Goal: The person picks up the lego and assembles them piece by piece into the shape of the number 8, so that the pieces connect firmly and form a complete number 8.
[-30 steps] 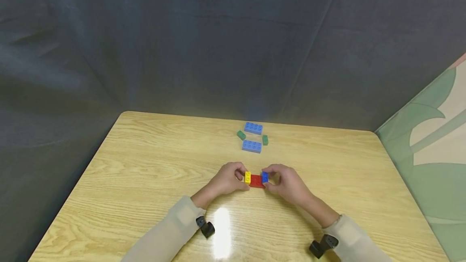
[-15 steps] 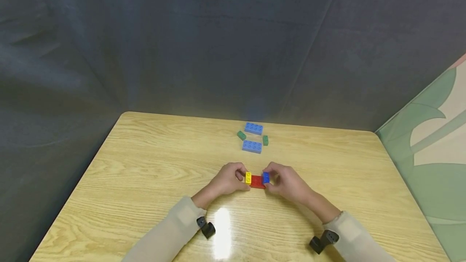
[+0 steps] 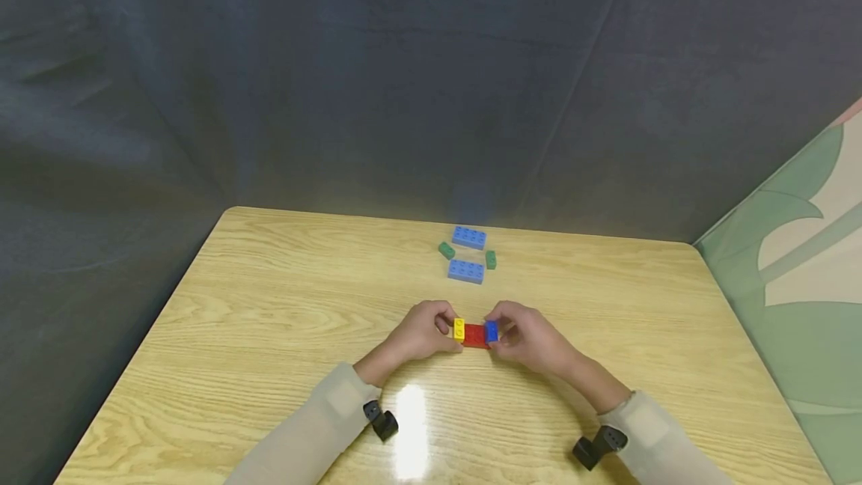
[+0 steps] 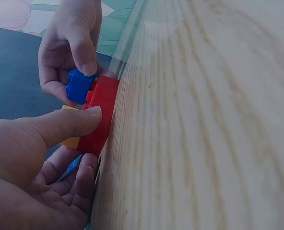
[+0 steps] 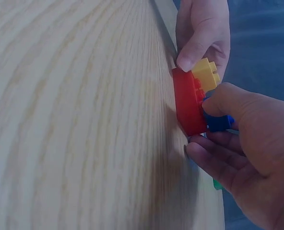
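Observation:
A red building brick (image 3: 474,335) lies on the wooden table with a small yellow brick (image 3: 459,329) standing on its left end. My left hand (image 3: 426,331) grips that end, its thumb against the red brick's side in the left wrist view. Between thumb and fingers of my right hand (image 3: 533,339) is a small blue brick (image 4: 79,86), at the red brick's right end. Red studs show beside the blue brick in the left wrist view; whether it is fully seated I cannot tell. The right thumb partly hides the blue brick (image 5: 218,122) in the right wrist view.
Beyond the hands lie two larger light-blue bricks (image 3: 466,271) and two small green bricks (image 3: 491,260). A dark curtain (image 3: 404,81) hangs behind the table (image 3: 303,283), and a patterned panel (image 3: 808,283) stands along the right side.
Both hands keep their hold. The blue brick and the right fingers have shifted very slightly over the red brick's right end; the loose bricks have not moved.

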{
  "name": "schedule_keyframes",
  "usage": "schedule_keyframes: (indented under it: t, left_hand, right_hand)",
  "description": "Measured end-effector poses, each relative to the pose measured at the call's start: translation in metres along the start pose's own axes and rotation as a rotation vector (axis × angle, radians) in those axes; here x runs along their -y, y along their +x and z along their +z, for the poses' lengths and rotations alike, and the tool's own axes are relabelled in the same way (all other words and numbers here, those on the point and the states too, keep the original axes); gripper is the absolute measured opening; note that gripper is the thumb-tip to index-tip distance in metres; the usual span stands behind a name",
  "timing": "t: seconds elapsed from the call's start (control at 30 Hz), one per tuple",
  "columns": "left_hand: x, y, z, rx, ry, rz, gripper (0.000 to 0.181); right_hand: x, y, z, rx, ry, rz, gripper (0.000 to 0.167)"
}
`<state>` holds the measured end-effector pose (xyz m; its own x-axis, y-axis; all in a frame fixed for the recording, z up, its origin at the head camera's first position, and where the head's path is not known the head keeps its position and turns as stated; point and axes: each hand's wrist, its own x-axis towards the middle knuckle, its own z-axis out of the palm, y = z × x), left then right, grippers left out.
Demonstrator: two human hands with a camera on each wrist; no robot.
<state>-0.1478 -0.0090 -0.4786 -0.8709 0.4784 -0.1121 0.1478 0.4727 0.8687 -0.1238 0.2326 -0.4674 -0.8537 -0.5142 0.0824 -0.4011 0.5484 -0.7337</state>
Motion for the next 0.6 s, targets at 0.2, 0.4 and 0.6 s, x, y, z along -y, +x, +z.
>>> schedule_keyframes:
  t: [0.2,0.4,0.6]
  left_hand:
    - [-0.0023,-0.0007,-0.0005,0.001,0.002,-0.001,0.028]
    - [-0.0011,-0.0004,0.0000,0.005,0.005,-0.008,0.028]
    - [-0.0011,-0.0003,0.0005,0.005,-0.005,0.005,0.029]
  right_hand:
    - [0.0017,-0.0009,-0.0003,0.000,0.012,0.005,0.032]
    - [0.0035,-0.0002,-0.0008,-0.002,0.013,0.020,0.031]
    - [0.0029,0.0011,0.0007,-0.013,0.002,0.025,0.032]
